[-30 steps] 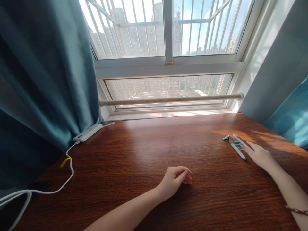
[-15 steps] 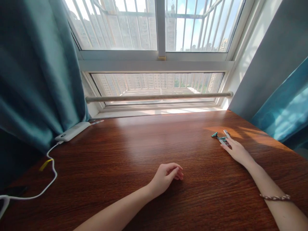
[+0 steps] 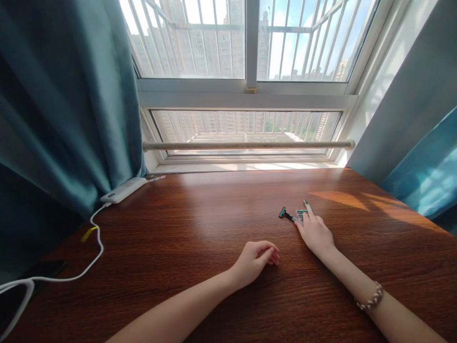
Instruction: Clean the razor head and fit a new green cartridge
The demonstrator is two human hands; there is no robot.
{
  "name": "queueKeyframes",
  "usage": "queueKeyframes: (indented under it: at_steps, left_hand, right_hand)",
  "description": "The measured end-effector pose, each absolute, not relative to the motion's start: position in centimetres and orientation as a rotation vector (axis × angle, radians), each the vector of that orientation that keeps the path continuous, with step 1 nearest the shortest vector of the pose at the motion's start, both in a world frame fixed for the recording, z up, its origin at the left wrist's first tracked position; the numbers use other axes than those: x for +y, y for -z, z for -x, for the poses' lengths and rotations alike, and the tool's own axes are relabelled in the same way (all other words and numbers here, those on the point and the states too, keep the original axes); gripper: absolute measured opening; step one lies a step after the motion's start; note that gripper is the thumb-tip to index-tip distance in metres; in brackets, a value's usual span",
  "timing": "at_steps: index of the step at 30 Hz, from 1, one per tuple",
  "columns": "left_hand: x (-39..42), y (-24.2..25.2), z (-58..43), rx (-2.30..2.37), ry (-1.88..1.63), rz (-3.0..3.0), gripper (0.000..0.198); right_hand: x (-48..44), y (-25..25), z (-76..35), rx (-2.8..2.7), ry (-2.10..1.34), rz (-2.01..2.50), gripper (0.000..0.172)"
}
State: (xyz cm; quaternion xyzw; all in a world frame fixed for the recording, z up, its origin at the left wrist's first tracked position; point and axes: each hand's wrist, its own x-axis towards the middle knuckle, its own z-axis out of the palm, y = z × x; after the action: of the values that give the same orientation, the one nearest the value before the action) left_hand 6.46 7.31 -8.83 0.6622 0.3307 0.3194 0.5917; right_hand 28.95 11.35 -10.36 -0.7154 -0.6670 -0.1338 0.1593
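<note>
My right hand [image 3: 317, 234] is over the right-centre of the table, its fingers closed about a few small things low against the wood. A razor [image 3: 287, 214] with a green and black head sticks out leftward, its handle running under my thumb. Beside it are small green-striped pieces that look like razor blade cartridges [image 3: 302, 213], partly covered by the fingers. A slim pale stick-like thing [image 3: 307, 206] points away past the fingertips; its kind is unclear. My left hand [image 3: 254, 262] rests loosely curled near the table's middle, thumb against the fingers, with nothing seen in it.
The brown wooden table [image 3: 214, 205] reaches to a barred window [image 3: 246, 126]. At the left a white power bank [image 3: 124, 190] has a white cable [image 3: 98, 243] with a yellow tag. Curtains hang on both sides. A dark flat object [image 3: 44, 270] lies at lower left.
My right hand has moved left and nearer my left hand, bringing the razor and the other small pieces along. My left hand keeps its curled pose. The view has shifted slightly left.
</note>
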Motion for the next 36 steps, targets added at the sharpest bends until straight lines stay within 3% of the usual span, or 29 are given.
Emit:
queueKeyframes:
  at_steps: [6,13,18,24,31,36]
  left_hand:
    - [8.1,8.7,-5.4,1.044,-1.033,-1.921,0.025]
    - [10.8,8.8,-4.0,1.22,-1.128,-1.955,0.035]
    - [11.2,9.5,-3.6,1.257,-0.993,-2.083,0.044]
    - [10.9,10.4,-3.9,1.372,-0.813,-2.239,0.051]
    - [9.2,9.5,-4.6,1.602,-0.869,-2.317,0.033]
    - [8.4,9.1,-5.2,1.524,-0.834,-2.358,0.029]
  right_hand:
    - [12.1,9.2,-19.8,-1.926,0.338,1.981,0.036]
    - [12.7,8.5,-13.6,-2.037,0.182,1.884,0.025]
    - [11.8,8.6,-15.8,-2.133,0.109,1.758,0.019]
    - [11.4,9.6,-21.6,-2.222,-0.01,1.519,0.026]
    - [11.2,11.0,-23.8,-2.217,-0.124,1.368,0.035]
    - [11.1,11.2,-23.7,-2.293,-0.188,1.335,0.044]
